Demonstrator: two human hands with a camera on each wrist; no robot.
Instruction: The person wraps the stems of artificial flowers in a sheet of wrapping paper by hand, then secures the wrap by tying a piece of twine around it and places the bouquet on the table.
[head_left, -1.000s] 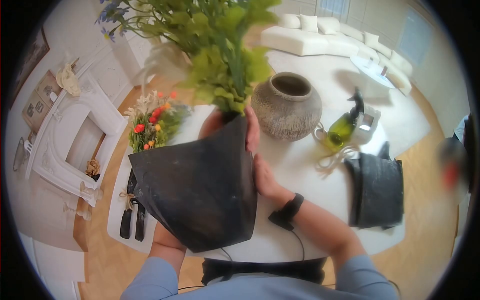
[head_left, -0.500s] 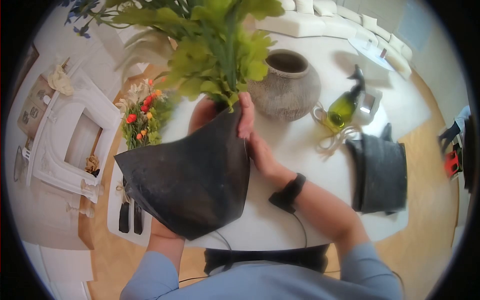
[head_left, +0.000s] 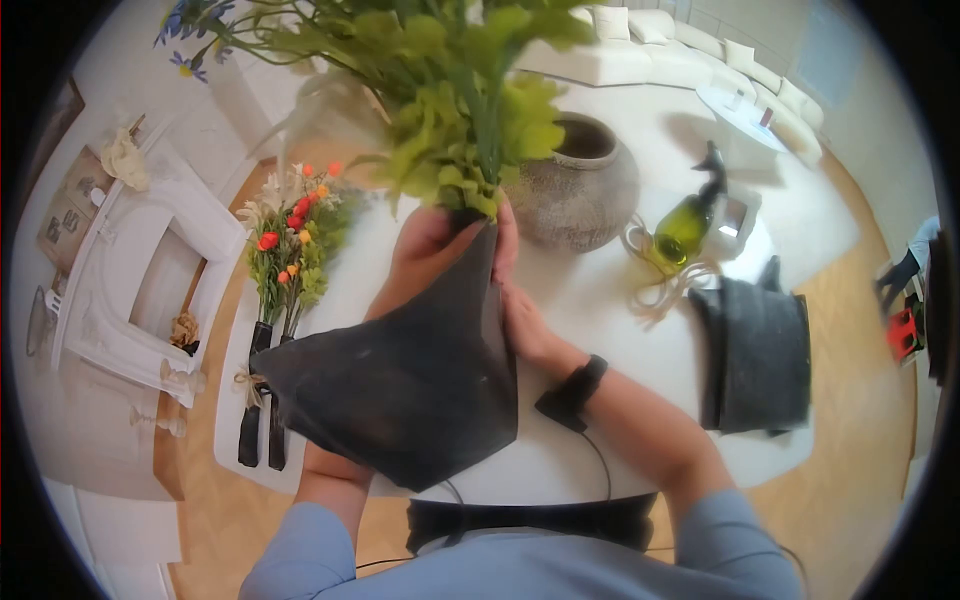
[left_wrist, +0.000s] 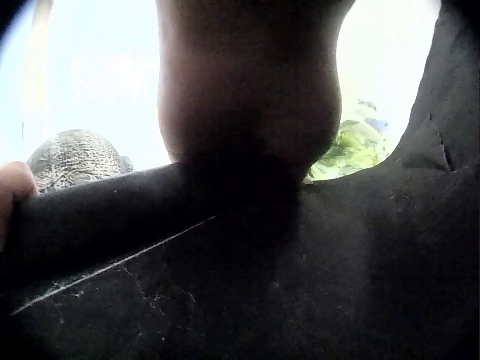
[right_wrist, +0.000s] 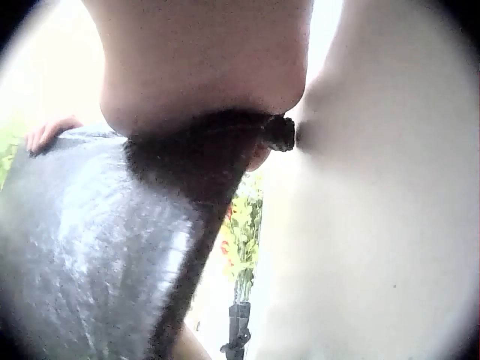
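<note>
White table (head_left: 650, 350) under everything; above it, my black wrapping paper (head_left: 400, 390) with leafy greens (head_left: 440, 130) sticking out the top. Textured vase (head_left: 580, 195) beyond, folded black sheets (head_left: 762, 355) on the right, wrapped flower bundles (head_left: 300, 215) on the left (red and orange blooms). My left hand (head_left: 430, 250) curls round the gathered neck — my right hand (head_left: 530, 325) presses the paper's side, fingers partly hidden, can't tell their shape. Green spray bottle (head_left: 685, 230) near the vase.
</note>
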